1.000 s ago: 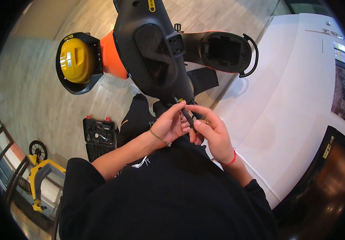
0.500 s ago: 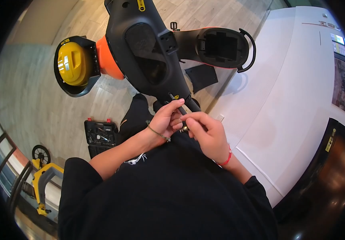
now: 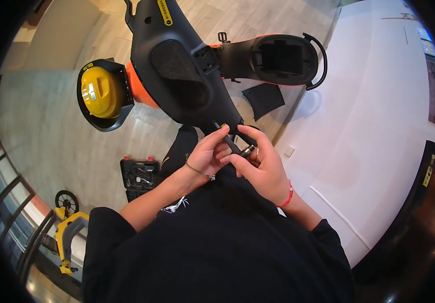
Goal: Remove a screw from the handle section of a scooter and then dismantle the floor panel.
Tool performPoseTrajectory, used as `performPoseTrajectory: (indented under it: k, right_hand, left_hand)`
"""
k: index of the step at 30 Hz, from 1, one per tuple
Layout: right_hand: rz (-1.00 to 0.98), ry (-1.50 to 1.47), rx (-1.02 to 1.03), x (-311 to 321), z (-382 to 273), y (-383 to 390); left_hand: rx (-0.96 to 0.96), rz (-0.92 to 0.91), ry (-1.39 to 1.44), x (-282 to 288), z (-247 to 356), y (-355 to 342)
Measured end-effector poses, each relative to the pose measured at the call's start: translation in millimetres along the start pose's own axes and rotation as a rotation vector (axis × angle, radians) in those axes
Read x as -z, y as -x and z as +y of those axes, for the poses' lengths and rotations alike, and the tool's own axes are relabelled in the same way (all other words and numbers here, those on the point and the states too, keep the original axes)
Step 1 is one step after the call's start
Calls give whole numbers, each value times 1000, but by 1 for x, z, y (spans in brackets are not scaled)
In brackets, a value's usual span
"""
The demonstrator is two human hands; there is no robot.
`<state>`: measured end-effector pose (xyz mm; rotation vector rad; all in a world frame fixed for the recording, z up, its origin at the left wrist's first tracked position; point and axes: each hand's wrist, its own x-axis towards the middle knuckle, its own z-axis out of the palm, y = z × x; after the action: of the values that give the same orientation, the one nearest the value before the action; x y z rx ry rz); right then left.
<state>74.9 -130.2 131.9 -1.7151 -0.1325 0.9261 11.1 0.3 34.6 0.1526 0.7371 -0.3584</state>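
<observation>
My left hand (image 3: 212, 154) is closed around a slim black rod (image 3: 232, 145), its thumb lying along the upper part. A shiny metal piece (image 3: 248, 150) sits at the rod's near end. My right hand (image 3: 264, 166) curls round this end, thumb against the rod and index finger arched above it; some fingertips are hidden. I cannot make out the rod's exact kind. Just beyond my hands is the lower end of a large black scooter body panel (image 3: 182, 76) with a dark glossy inset. The rod's far tip lies over or against that panel.
A yellow helmet (image 3: 99, 92) rests in a black holder at the left. An open toolbox (image 3: 141, 174) lies on the floor. The scooter's seat base (image 3: 283, 59) has an open compartment. A loose black panel (image 3: 263, 100) lies near the white wall (image 3: 348, 131). A yellow wheeled frame (image 3: 66, 237) stands lower left.
My right hand's fingers have spread from a tight pinch into a wider curl around the rod's metal end. The left hand keeps its hold. The whole view has shifted slightly.
</observation>
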Motion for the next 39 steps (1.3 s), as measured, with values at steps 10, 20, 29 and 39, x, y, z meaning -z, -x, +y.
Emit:
performPoseTrajectory:
  k: [10,20,29,39]
  right_hand:
    - [-40,236,129,-5,17,5]
    - [-94,548,560,13,5,-1]
    - [-270,-410,-155,7,8,-14]
    - [-85,835,766,10,1,-11]
  left_hand:
    - [25,80,-73,-4,-1,2]
    - [-44,64,-75,1,-3,13]
    - [26,146,-85,-16,6,19]
    - [-30,-14,-61,7,2,12]
